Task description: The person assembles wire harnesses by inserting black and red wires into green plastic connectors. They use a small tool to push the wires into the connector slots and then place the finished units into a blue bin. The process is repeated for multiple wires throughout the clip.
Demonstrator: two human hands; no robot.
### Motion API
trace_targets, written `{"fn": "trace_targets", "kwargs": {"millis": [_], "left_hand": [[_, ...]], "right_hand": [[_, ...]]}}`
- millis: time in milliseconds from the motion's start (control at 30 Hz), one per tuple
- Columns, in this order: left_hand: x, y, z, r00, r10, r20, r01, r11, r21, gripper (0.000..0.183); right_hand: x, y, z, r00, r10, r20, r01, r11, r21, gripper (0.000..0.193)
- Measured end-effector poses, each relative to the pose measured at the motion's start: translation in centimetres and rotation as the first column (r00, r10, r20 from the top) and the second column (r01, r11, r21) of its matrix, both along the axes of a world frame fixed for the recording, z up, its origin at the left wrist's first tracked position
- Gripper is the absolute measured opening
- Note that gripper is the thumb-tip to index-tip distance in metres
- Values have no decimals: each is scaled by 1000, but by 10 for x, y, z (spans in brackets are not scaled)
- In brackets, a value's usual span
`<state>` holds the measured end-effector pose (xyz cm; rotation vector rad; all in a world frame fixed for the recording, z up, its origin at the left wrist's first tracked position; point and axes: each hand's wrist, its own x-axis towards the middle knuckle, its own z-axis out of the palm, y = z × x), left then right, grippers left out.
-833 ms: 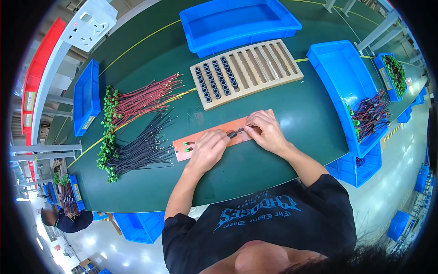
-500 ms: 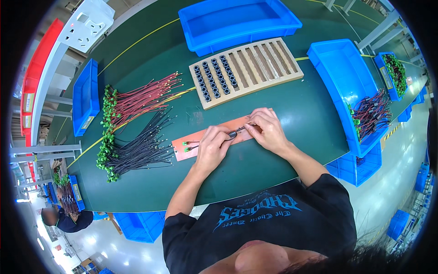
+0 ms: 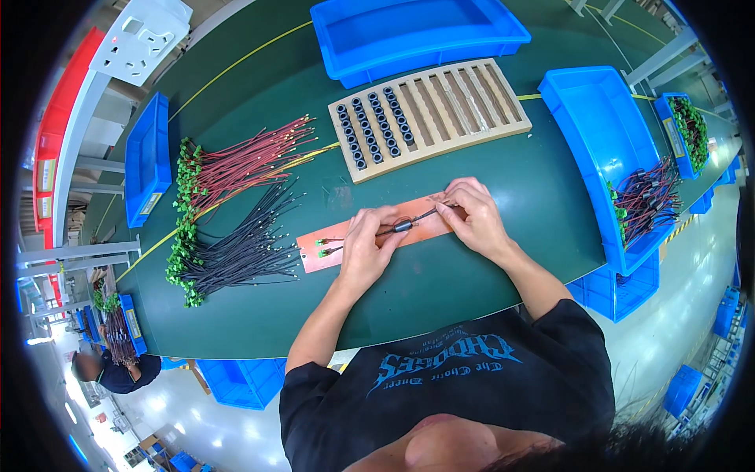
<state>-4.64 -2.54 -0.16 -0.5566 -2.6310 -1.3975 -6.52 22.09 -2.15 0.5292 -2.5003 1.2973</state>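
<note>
My left hand (image 3: 366, 245) is closed around thin dark wires, whose two green connectors (image 3: 323, 252) stick out to its left. Against its fingertips sits a black cylindrical core (image 3: 403, 226), with the wires running through it. My right hand (image 3: 474, 216) pinches the wires on the far side of the core. Both hands work over a flat copper-coloured strip (image 3: 429, 230) on the green table. The exact grip of the left fingers is partly hidden.
Left lie bundles of red wires (image 3: 255, 161) and black wires (image 3: 244, 240) with green connectors. Beyond my hands stands a slotted wooden tray (image 3: 440, 149) partly filled with black cores. Blue bins stand at the back (image 3: 417, 59) and right (image 3: 578, 110), the latter holding finished-looking wire bundles (image 3: 649, 197).
The black core shows more fully between my hands now, and the left fingers have shifted off it. My right hand has moved slightly right. The whole view has shifted a little.
</note>
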Motion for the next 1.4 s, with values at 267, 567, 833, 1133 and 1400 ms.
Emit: {"fn": "trace_targets", "kwargs": {"millis": [267,567,833,1133,1400], "left_hand": [[-4,-18,13,998,-56,5,56,991,-121,42],[2,-15,12,999,-15,-38,15,1000,-21,29],[0,-13,-6,978,-127,-166,114,990,-86,22],[0,-2,-2,999,-27,-23,27,1000,-4,36],[1,0,-11,996,13,91,-15,1000,24,38]], "right_hand": [[0,0,1,1000,2,-1,-2,1000,1,10],[0,0,0,1000,3,-6,-3,1000,18,11],[-1,2,0,1000,17,-2,-17,1000,11,11],[0,0,0,999,20,-34,-20,1000,12,13],[-2,0,2,1000,-9,-24,11,997,76,13]]}}
